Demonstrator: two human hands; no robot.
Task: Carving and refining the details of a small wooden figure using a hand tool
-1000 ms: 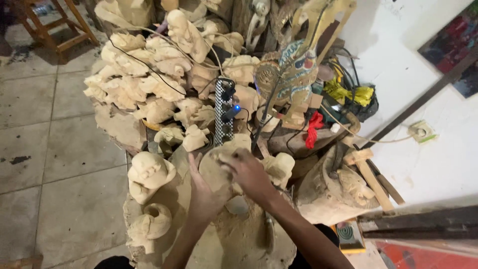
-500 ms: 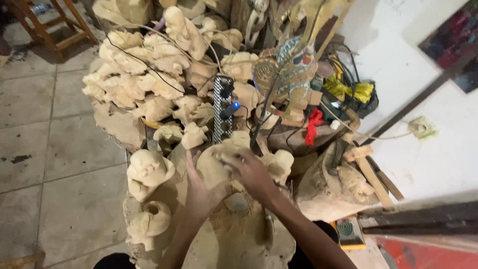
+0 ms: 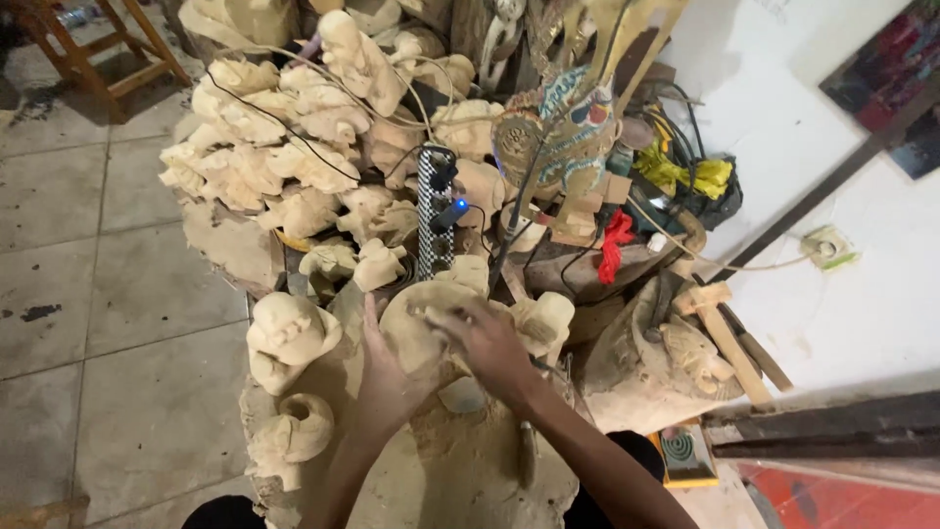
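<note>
My left hand (image 3: 384, 380) cups the left side of a pale round wooden carving (image 3: 416, 323) that rests on a larger carved block (image 3: 460, 470) in front of me. My right hand (image 3: 488, 345) lies over the carving's top right, fingers curled and blurred; whether they hold anything small I cannot tell. A dark-handled tool (image 3: 526, 453) lies on the block just below my right wrist.
A heap of unfinished pale carvings (image 3: 294, 167) fills the space ahead, with a checkered power strip (image 3: 433, 211) and cables across it. A painted figure (image 3: 558, 137), red cloth (image 3: 615, 240), wooden mallet (image 3: 725, 338) and wall socket (image 3: 827, 245) lie right. Tiled floor (image 3: 98, 294) lies left.
My right hand has shifted slightly over the top of the carving while the left keeps cupping it. The view has tilted down a little.
</note>
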